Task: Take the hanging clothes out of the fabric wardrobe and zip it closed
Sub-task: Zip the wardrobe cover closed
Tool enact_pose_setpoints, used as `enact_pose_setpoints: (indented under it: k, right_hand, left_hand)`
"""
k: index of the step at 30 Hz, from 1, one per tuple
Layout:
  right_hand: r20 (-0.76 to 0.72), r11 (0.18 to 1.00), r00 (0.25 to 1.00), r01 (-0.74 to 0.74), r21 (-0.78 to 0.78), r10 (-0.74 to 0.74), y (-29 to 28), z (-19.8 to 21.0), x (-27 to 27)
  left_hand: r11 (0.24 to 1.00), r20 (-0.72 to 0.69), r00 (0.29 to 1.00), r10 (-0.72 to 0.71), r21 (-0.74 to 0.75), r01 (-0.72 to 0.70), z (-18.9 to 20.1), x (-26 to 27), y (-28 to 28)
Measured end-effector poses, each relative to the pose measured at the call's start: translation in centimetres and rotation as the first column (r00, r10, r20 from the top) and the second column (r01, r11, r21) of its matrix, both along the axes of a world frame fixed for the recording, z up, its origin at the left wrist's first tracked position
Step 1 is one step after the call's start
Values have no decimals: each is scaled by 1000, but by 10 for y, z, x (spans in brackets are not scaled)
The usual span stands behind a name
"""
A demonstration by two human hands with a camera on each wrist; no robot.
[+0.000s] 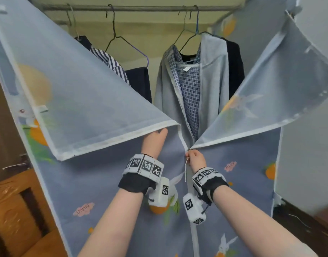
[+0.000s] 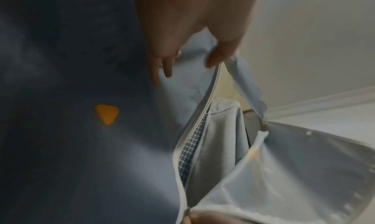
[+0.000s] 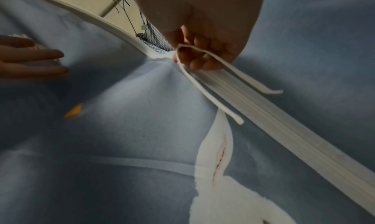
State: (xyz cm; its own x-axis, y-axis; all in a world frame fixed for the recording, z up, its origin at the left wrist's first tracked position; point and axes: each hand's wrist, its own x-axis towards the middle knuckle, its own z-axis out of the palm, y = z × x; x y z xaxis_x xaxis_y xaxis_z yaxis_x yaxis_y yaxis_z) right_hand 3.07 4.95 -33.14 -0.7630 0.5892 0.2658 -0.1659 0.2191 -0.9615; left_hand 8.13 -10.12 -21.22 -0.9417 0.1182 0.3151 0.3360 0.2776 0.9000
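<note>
With clothes (image 1: pixel 187 86) hanging at upper centre of the fabric wardrobe (image 1: pixel 103 191), the right hand (image 1: pixel 196 160) pinches the zipper pull-tape (image 3: pixel 211 83) mid-frame while the left hand (image 1: pixel 154 141), fingers straight, steadies the left flap (image 1: pixel 81 101); judged an opening stage, next calling for further unzipping.

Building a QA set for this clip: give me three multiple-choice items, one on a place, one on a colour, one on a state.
1. Where is the right hand?
A. at the zipper pull
B. on the rail
C. on a hanger

2. What colour is the pull's cord?
A. red
B. white
C. black

3. How is the wardrobe front?
A. fully zipped
B. zipped below, open above
C. fully unzipped

A: its fingers pinch the cord where the flaps meet.
B: the right wrist view shows a white loop.
B: the flaps spread above the hands, with clothes showing between.
</note>
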Motion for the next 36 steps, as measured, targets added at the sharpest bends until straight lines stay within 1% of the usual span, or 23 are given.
enact_pose_setpoints:
  k: [1, 2, 3, 5, 7, 8, 9, 10, 11, 12, 14, 16, 17, 18, 19, 21, 24, 25, 26, 28, 31, 33, 36]
  right_hand:
    - [6, 1000, 1000, 0, 11, 0, 1, 1, -1]
    - [7, 1000, 1000, 0, 26, 0, 2, 2, 0]
    - [4, 999, 1000, -2, 43, 2, 3, 2, 0]
    - [1, 997, 1000, -13, 71, 13, 3, 4, 2]
    - [8, 996, 1000, -22, 88, 21, 3, 4, 4]
    - [12, 995, 1000, -24, 95, 23, 4, 4, 4]
    - [17, 995, 1000, -26, 98, 24, 5, 4, 3]
    - [25, 994, 999, -25, 102, 23, 6, 4, 3]
    - [34, 994, 999, -25, 106, 22, 8, 5, 1]
    - [45, 994, 999, -26, 109, 22, 9, 6, 0]
    - [63, 994, 997, -40, 97, 34, 12, 8, -1]
    - [74, 995, 997, -41, 95, 34, 16, 13, 1]
    - [77, 994, 997, -35, 100, 27, 18, 17, 2]
    - [64, 995, 998, -24, 101, 17, 20, 22, 2]
    - [36, 995, 999, -18, 99, 14, 22, 29, 1]
    - [-41, 997, 999, -29, 67, 32, 24, 48, -1]
    - [-152, 998, 987, -62, -13, 59, 27, 92, -3]
    - [-191, 998, 980, -60, 0, 59, 28, 111, -1]
    - [-228, 998, 972, -58, 24, 62, 28, 134, 3]
    - [-280, 995, 956, -75, 66, 91, 28, 185, 11]
    - [-306, 991, 945, -94, 98, 120, 29, 271, 18]
    - [-324, 991, 938, -96, 96, 122, 25, 329, 22]
    - [-423, 988, 899, -59, 144, 116, 19, 392, 37]
  left_hand:
    - [999, -21, 1000, -20, -48, 19, 0, 2, 1]
    - [998, -25, 998, -56, -8, 55, -3, 6, 2]
    - [993, -22, 995, -99, 59, 100, -2, 8, 3]
    - [966, 19, 996, -92, 243, 85, 2, 11, 3]
    - [887, 42, 999, -28, 463, 6, 8, 15, -1]
    - [806, 22, 1000, 7, 592, -19, 12, 18, -3]
    - [719, -46, 996, 70, 694, -19, 18, 23, -5]
    - [664, -131, 976, 175, 747, -19, 28, 28, -7]
    - [649, -217, 938, 272, 761, -12, 40, 32, -8]
    - [678, -288, 895, 341, 735, -22, 53, 29, -8]
    - [781, -410, 827, 385, 621, -56, 85, 22, -5]
    - [902, -606, 704, 371, 415, -119, 120, 6, 1]
    - [940, -671, 661, 334, 287, -183, 137, 0, 7]
    - [958, -699, 657, 283, 171, -231, 153, -6, 14]
    - [966, -702, 676, 224, 67, -251, 167, -11, 22]
    - [948, -686, 720, 102, -153, -280, 191, -20, 37]
    - [843, -608, 792, -57, -455, -288, 213, -36, 54]
    - [812, -570, 817, -86, -516, -275, 220, -40, 56]
    - [801, -537, 839, -91, -540, -258, 228, -49, 56]
    - [806, -520, 852, -68, -531, -260, 240, -61, 52]
    - [773, -564, 825, -32, -537, -338, 255, -67, 39]
    - [739, -617, 786, -18, -538, -405, 258, -67, 29]
    - [663, -763, 640, -95, -528, -531, 262, -60, 18]
